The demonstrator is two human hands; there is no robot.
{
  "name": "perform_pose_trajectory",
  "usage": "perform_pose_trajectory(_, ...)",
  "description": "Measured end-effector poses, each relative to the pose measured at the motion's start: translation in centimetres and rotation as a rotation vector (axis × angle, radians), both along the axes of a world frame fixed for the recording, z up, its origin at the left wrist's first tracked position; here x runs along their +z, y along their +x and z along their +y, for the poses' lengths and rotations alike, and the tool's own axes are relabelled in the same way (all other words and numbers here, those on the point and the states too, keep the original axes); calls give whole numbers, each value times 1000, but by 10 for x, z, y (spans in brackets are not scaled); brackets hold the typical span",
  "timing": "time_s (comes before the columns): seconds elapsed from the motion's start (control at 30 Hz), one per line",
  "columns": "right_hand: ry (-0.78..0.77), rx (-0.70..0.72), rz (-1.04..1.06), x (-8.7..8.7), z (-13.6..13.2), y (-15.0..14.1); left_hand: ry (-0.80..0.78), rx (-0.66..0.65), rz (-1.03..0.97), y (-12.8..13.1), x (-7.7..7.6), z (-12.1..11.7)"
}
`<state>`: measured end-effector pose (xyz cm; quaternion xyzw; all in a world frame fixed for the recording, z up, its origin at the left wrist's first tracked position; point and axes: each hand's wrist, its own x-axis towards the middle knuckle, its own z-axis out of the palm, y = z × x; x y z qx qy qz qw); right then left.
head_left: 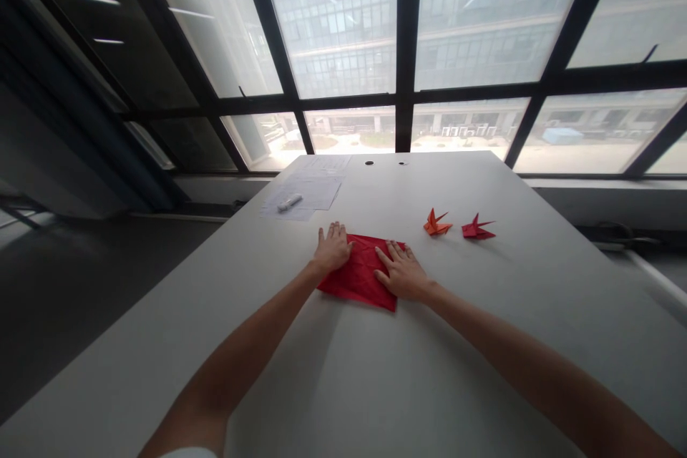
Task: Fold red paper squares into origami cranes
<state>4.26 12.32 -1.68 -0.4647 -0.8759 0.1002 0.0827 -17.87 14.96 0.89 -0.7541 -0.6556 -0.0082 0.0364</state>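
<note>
red origami paper (357,285): partly covered | printed sheets (316,192): text too small

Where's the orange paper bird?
In the head view, the orange origami bird sits on the white table, past the right hand, just left of the red origami bird.

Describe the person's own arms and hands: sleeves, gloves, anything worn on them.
The left arm and right arm are bare, with only a white sleeve showing at the bottom edge of the view, on the left arm. The left hand and right hand wear no gloves; no watch or bracelet shows.
</note>
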Motion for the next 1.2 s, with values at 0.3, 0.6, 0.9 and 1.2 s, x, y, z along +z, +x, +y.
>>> perform_pose_trajectory(0.3,4,38,61,-1,-1,15,39,-198,-100,17,-34,-34)
perform_pose_trajectory(0.6,350,-482,402,2,19,111,-84,-147,-107,1,-15,-11)
perform_pose_trajectory(0.9,194,-564,477,3,86,120,109,-246,-304,47,32,11)
perform_pose_trajectory(1.2,157,-380,749,-7,58,132,-29,-217,-203,83,-19,23)
